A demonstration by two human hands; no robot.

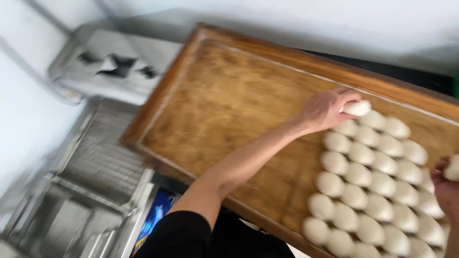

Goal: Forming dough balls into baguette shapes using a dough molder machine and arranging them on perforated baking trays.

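A large wooden tray [224, 95] with a raised rim lies tilted across the view. Several rows of pale round dough pieces [368, 191] fill its right part. My left hand [325, 110] reaches across the tray and grips one dough piece [357, 108] at the top of the rows, close to the far rim. My right hand [447, 188] shows at the right edge, closed around another dough piece [452, 168]. A black sleeve covers my left upper arm at the bottom.
A grey metal machine [114, 64] stands at the upper left beyond the tray. Below it runs a metal mesh conveyor or rack [103, 162]. A blue object [154, 212] lies under the tray's near edge. White wall lies behind.
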